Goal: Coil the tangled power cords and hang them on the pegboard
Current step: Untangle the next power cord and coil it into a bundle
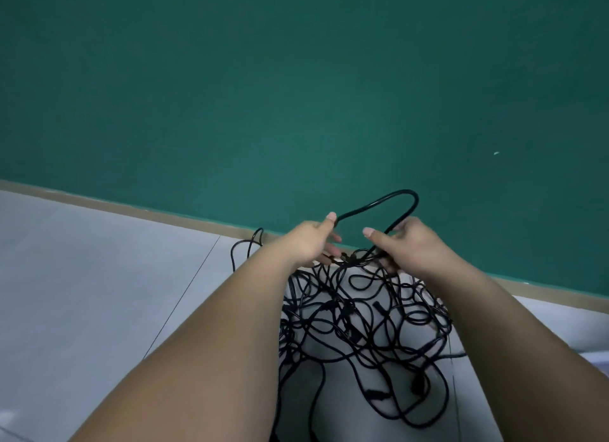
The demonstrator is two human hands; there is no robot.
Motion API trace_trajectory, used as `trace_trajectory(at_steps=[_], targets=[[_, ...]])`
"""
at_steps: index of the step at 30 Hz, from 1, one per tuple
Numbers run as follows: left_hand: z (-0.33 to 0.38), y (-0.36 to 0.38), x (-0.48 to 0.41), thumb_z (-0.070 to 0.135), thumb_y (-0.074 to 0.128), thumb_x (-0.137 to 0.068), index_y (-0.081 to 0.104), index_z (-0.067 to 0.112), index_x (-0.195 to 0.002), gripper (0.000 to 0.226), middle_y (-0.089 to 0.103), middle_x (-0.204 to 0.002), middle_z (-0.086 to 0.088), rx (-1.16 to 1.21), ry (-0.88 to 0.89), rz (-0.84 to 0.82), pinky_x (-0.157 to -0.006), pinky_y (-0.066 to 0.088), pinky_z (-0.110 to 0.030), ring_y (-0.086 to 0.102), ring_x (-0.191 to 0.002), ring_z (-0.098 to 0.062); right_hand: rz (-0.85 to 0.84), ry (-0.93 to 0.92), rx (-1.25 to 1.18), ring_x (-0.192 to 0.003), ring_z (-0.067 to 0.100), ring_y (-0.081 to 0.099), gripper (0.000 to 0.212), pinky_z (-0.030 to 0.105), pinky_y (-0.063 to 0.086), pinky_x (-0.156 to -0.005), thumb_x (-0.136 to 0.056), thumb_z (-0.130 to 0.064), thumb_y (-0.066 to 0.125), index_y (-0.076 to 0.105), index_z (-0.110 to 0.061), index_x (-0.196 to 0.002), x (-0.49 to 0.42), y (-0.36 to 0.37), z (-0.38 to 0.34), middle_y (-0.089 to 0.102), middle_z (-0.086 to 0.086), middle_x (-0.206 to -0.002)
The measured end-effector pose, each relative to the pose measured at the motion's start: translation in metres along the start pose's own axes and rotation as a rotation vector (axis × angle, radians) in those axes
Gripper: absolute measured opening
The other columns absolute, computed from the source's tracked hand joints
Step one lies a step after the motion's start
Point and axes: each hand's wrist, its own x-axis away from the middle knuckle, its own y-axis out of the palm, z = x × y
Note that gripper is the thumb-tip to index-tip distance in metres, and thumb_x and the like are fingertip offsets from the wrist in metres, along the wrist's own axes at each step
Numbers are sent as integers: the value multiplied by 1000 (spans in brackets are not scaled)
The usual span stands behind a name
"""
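"Since the green wall [296, 79] rises just behind the tangle [362, 326], where do the cords lie?"

"Heaped on the pale floor [82, 277] beneath it. No pegboard shows."

"And the hands?"

"Left hand [309, 244] and right hand [412, 247] each pinch one cord above the tangle's far edge. They hold up a loop [395, 197], probably to trace and free it."

Cord tangle [362, 326] on floor [99, 277] before wall [296, 79]; left hand [309, 244] and right hand [408, 244] above tangle's far edge, cord loop [389, 199] between them.
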Motion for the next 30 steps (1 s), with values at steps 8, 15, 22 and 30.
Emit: trace_trajectory(at_steps=[8, 15, 22, 30], targets=[[34, 38, 4, 36, 42, -106, 71, 46, -111, 31, 72, -128, 17, 74, 224, -34, -114, 47, -48, 66, -120, -13, 108, 78, -756, -56, 13, 56, 11, 23, 53, -54, -101, -11, 70, 65, -1, -99, 21, -63, -10, 70, 9, -81], [66, 61, 21, 29, 65, -106, 64, 14, -101, 16, 79, -91, -8, 89, 427, -184, -74, 59, -37, 76, -87, -29, 432, -47, -831, -59, 12, 58, 21, 24, 52, -58, -98, -8, 65, 63, -6, -119, 38, -108, 4, 67, 5, -79], [100, 65, 51, 45, 53, -109, 58, 30, -98, 19, 77, -74, 6, -421, 506, 126, -71, 63, -45, 75, -59, -17, 335, -159, -165, -68, 17, 62, 47, 38, 52, -73, -105, -58, 51, 80, -25, -89, 60, -124, 30, 71, -4, -84], [122, 80, 70, 51, 53, -106, 67, 34, -111, 22, 46, -98, 3, -701, 846, 684, -61, 43, -33, 55, -72, -23, 434, -459, 411, -120, 20, 51, 51, 41, 47, -101, -104, -52, 53, 51, -34, -152, 84, -118, 30, 64, -8, -132]])
